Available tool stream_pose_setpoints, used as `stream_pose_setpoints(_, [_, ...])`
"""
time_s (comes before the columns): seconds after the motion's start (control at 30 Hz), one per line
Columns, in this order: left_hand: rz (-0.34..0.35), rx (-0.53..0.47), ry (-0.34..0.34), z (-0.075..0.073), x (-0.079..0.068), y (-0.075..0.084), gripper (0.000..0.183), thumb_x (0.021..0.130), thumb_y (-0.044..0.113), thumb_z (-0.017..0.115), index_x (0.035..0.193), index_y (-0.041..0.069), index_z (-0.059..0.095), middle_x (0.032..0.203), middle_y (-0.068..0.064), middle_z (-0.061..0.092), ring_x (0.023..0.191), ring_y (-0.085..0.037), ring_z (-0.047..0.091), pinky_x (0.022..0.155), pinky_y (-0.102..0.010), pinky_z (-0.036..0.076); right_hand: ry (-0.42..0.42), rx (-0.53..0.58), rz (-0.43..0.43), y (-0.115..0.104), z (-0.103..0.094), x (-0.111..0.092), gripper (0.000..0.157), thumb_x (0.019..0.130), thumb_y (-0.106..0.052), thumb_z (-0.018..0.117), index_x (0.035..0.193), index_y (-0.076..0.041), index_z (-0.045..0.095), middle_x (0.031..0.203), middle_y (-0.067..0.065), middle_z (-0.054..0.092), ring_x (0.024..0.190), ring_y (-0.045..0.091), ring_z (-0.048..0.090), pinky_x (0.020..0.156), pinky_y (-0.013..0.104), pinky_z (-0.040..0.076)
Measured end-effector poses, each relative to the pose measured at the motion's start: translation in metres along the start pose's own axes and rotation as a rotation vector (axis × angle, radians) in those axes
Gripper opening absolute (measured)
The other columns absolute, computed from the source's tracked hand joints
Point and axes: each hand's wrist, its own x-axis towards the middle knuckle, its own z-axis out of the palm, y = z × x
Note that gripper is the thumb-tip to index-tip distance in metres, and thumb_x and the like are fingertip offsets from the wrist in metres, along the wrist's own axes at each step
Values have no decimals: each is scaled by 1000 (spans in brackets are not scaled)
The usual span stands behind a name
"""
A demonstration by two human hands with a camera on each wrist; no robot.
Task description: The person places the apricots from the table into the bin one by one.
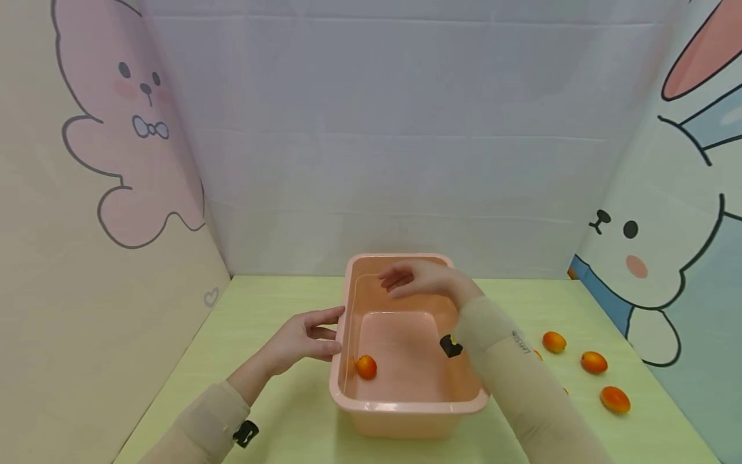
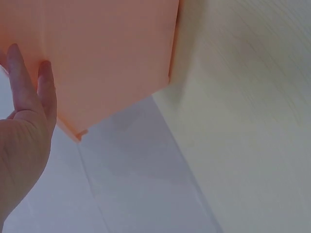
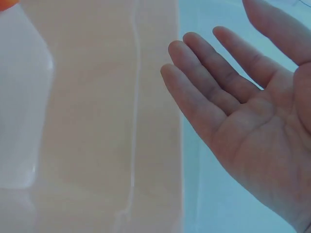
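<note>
We see a pink tub [image 1: 408,407] on the table [image 1: 272,296], its long sides pointing away from us. The left hand [image 1: 298,341], fingers spread, touches its left rim; the right hand [image 1: 423,277] hangs over it, loose. One orange fruit [image 1: 366,367] sits inside. The right sleeve [image 1: 522,374] partly hides others.

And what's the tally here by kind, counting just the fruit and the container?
Pink plastic tub: 1
Orange fruits: 6 (1 in the tub, 3 fully visible on the table, 2 partly hidden by the right sleeve)
Total: 7 visible; the right sleeve may hide more.
</note>
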Motion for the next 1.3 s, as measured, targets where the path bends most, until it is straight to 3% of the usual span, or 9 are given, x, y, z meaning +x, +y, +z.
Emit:
stream_pose_setpoints(0.17, [4,-3,-8,1,-1,0,79,84,10,80,150,-1,38,143,-26,48,115,-33,63,83,-49,58,38,-12,-71,-4,-15,-22,50,92,-12,71,137,2,54,130,17,61,120,35,58,100,39,50])
stream_pose_setpoints(0.37, [15,-10,-17,4,-2,1,78,85,8,79,150,-3,37,145,-28,45,116,-34,61,84,-48,57,88,12,-96,-7,-31,-52,49,94,-9,68,139,3,51,132,19,59,123,38,55,104,44,47])
stream_pose_setpoints(0.6, [-1,2,7,6,-3,0,77,86,10,79,150,-3,38,137,-29,52,112,-33,64,84,-47,58,160,-31,-119,-3,-45,-90,49,94,-5,67,140,-2,51,134,17,58,125,38,53,97,34,52])
stream_pose_setpoints(0.73, [1,11,23,8,-2,-1,78,85,9,80,150,0,39,147,-22,46,113,-32,63,84,-47,58,196,-38,-135,5,-47,-113,48,94,-6,66,139,2,50,134,18,57,123,39,54,93,31,53])
stream_pose_setpoints(0.93, [38,39,9,8,-1,-1,75,85,8,79,149,-1,41,162,-11,23,120,-34,58,84,-47,58,253,-46,-134,23,-49,-147,45,96,-4,63,138,3,50,133,15,57,120,25,59,91,28,54])
stream_pose_setpoints(1.07, [56,82,5,7,-1,-2,74,86,10,79,149,0,42,163,-10,21,122,-35,57,84,-44,58,295,-41,-115,34,-50,-168,43,97,-3,61,138,3,49,132,8,59,116,13,60,90,26,54])
stream_pose_setpoints(1.3, [76,95,6,5,-1,-3,71,87,8,77,148,0,43,163,-9,22,122,-37,56,84,-44,58,397,-24,-66,65,-43,-198,41,99,-4,59,139,3,48,131,7,61,114,5,60,90,22,53])
